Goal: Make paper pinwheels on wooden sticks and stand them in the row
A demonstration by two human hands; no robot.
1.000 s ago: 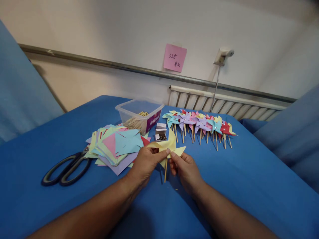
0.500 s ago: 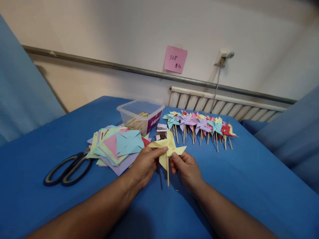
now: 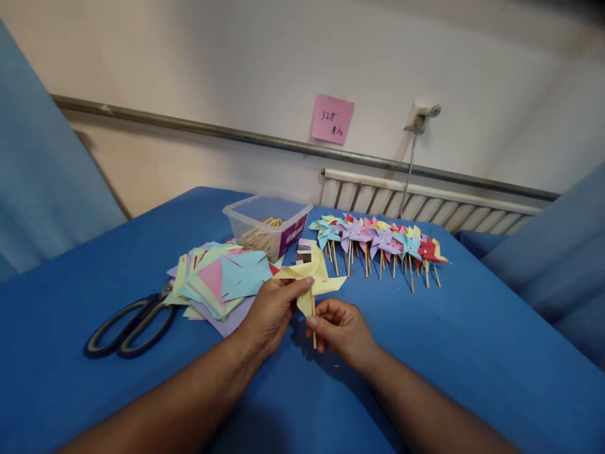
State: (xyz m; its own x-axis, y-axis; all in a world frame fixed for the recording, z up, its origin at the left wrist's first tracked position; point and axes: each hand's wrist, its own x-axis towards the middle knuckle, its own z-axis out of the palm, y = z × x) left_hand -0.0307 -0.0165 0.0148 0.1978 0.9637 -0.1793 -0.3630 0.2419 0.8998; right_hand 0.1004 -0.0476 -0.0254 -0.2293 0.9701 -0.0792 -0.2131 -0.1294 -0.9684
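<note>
Lying furthest left on the blue surface (image 3: 472, 353), the black-handled scissors (image 3: 130, 325) sit just beside a fanned stack of coloured paper squares (image 3: 217, 280), neither one touched. Next comes the left hand (image 3: 271, 312) — its thumb and fingertips pressed together on the centre of a yellow paper pinwheel (image 3: 309, 277), which is held just above the surface in front of the person, between both hands. The pinwheel's wooden stick (image 3: 314, 328) runs nearly straight down from the paper's centre toward the person, so its long axis points at the body rather than across the cloth. The right hand (image 3: 343, 328) sits just below and to the right of the paper, fingers curled in and pinching that stick near its middle (the lower tip shows past the fingers). Both hands touch the same piece; the left one is nearer the paper head, the right one nearer the stick's end. Behind them stand a clear plastic tub (image 3: 267, 224) and, further right, a row of finished pinwheels (image 3: 378, 243) — well apart from either hand.
</note>
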